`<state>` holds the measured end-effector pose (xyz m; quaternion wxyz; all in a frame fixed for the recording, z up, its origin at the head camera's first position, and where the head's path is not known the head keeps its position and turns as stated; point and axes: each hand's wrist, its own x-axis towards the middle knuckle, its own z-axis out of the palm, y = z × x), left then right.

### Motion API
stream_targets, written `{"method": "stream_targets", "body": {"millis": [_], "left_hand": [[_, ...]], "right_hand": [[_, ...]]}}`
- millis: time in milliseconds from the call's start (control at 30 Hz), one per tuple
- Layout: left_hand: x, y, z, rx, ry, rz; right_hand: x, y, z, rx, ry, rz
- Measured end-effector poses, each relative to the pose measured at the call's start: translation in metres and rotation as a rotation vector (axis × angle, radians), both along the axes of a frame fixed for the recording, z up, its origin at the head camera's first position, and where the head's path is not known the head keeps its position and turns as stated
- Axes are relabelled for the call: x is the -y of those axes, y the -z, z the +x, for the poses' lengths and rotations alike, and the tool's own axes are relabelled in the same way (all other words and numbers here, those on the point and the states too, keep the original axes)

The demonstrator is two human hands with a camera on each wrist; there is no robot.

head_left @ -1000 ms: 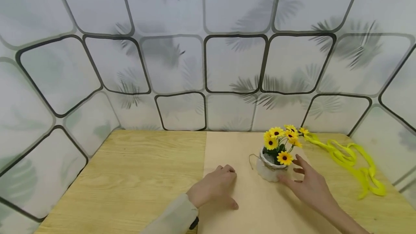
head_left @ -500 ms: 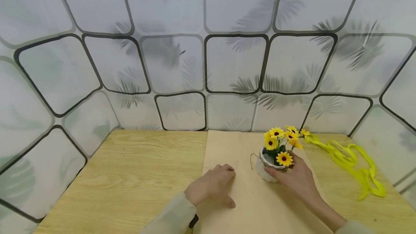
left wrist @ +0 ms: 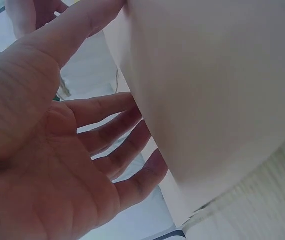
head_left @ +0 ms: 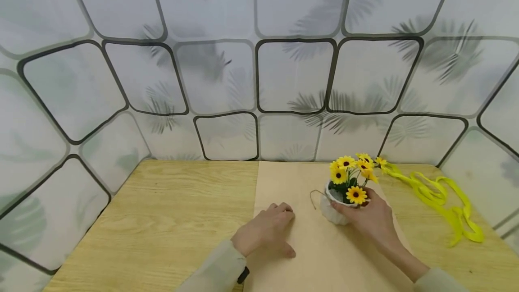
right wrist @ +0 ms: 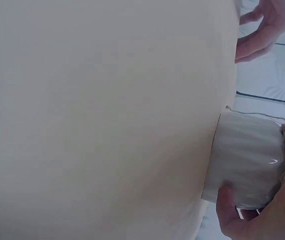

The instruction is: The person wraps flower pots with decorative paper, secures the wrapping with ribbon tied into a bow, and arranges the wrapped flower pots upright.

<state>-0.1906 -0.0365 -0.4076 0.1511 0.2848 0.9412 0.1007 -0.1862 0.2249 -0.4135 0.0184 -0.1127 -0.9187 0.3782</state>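
A small white flowerpot (head_left: 330,213) stands upright on a sheet of brown paper (head_left: 308,256), right of centre in the head view. Yellow artificial sunflowers (head_left: 357,195) rise from it, and twine is tied below its rim. My right hand (head_left: 373,222) grips the pot from the right, thumb at the rim in front. Seen from the right wrist, the pot's smooth wall (right wrist: 245,155) lies between thumb and fingers. My left hand (head_left: 263,229) rests on the paper's left part, fingers relaxed and holding nothing. From the left wrist its bent fingertips (left wrist: 155,167) touch the paper.
A bright yellow ribbon (head_left: 435,195) lies in loose loops on the wood-grain table (head_left: 174,220), to the right of the pot. Patterned white fabric (head_left: 227,75) closes off the back and both sides.
My right hand has moved left from beside the pot and taken hold of it. The pot shows little movement. My left hand has stayed nearly still.
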Motion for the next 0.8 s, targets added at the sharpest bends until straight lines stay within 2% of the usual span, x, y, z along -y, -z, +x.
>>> {"method": "stream_targets", "body": {"millis": [267,333,400,467,567,700,800], "left_hand": [[-0.001,0.0,-0.002,0.001,0.013,-0.027],[-0.003,0.001,-0.003,-0.012,-0.009,-0.015],[-0.007,0.002,-0.006,-0.031,-0.056,0.039],[-0.013,0.004,-0.011,-0.029,-0.129,0.168],[-0.025,0.005,-0.021,0.034,-0.242,0.458],[-0.045,0.004,-0.033,0.285,-0.394,0.849],[-0.06,0.005,-0.039,0.492,-0.522,1.049]], "right_hand": [[-0.009,-0.001,-0.001,0.045,0.031,-0.09],[-0.012,-0.001,-0.002,0.052,0.033,-0.12],[-0.015,0.0,-0.002,0.066,0.04,-0.148],[-0.018,0.0,-0.002,0.082,0.047,-0.174],[-0.021,0.0,-0.003,0.103,0.067,-0.224],[-0.025,0.001,-0.003,0.098,0.083,-0.281],[-0.027,0.002,-0.001,0.092,0.094,-0.319]]}}
